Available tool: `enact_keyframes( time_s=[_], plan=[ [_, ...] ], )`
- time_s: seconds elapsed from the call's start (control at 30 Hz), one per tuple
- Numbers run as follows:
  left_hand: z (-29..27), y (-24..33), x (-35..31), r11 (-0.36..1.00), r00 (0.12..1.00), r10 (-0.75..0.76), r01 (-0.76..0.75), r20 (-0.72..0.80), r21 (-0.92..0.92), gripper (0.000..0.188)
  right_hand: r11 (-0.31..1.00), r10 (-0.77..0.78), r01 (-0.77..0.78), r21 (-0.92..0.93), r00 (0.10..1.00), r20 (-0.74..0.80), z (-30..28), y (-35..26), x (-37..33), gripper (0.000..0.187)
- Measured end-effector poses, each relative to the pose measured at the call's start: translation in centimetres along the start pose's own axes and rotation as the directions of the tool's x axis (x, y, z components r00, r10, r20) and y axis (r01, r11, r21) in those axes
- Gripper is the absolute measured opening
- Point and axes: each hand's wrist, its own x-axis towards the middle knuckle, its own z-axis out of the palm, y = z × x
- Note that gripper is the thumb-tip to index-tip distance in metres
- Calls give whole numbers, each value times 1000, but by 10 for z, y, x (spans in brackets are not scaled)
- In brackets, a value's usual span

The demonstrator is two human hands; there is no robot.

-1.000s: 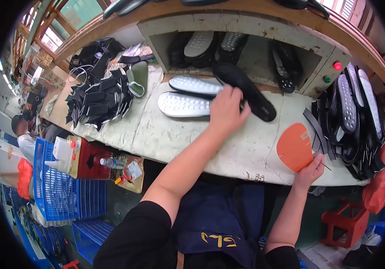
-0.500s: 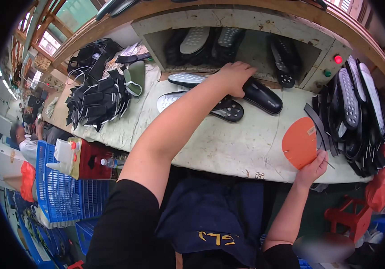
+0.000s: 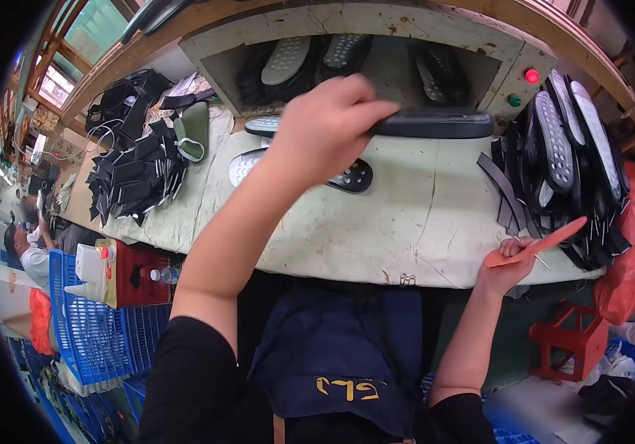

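My left hand (image 3: 325, 129), smeared a little by motion, grips one end of a black shoe sole (image 3: 436, 124) and holds it edge-on above the table, in front of the metal cabinet. Low at the right, near the table's front edge, my right hand (image 3: 511, 272) is closed on an orange flat template (image 3: 546, 241), now seen almost edge-on. A thin pointed rod (image 3: 542, 260) sticks out beside those fingers. Under my left wrist lie studded soles: a silvery one (image 3: 261, 126) farther back and a black one (image 3: 353, 176) nearer, both partly hidden.
The open cabinet (image 3: 365, 18) holds more soles and carries a lit red lamp (image 3: 531, 76). At the right stand a stack of soles (image 3: 554, 144) and black strips (image 3: 502, 194). Black strap pieces (image 3: 140, 174) are heaped left. A blue crate (image 3: 88, 318) and red stool (image 3: 569, 340) flank the table.
My left hand has lifted the black sole off the table and turned it edge-on, moving nearer to me. My right hand has tilted the orange template from face-on to nearly edge-on.
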Motion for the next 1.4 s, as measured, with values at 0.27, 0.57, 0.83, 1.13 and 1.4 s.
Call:
enact_keyframes(
  time_s=[0.27,0.57,0.83,1.13,1.4],
  plan=[
    [-11,81,-199,992,964,-120,128,239,-20,54,992,-70,94,-86,966,249,21,4,-19,22],
    [-49,50,-234,896,903,-417,428,103,-118,92,588,249,505,-632,630,736,102,-37,-98,28],
    [-22,64,-242,760,749,-647,649,144,34,104,329,242,763,-556,501,831,132,-20,-137,29],
    [-38,48,-250,869,862,-452,484,232,-104,105,545,275,489,-681,663,696,132,-32,-122,33],
    [-27,53,-241,780,764,-591,623,261,-60,110,478,278,581,-659,612,741,133,-44,-115,30]
  ],
)
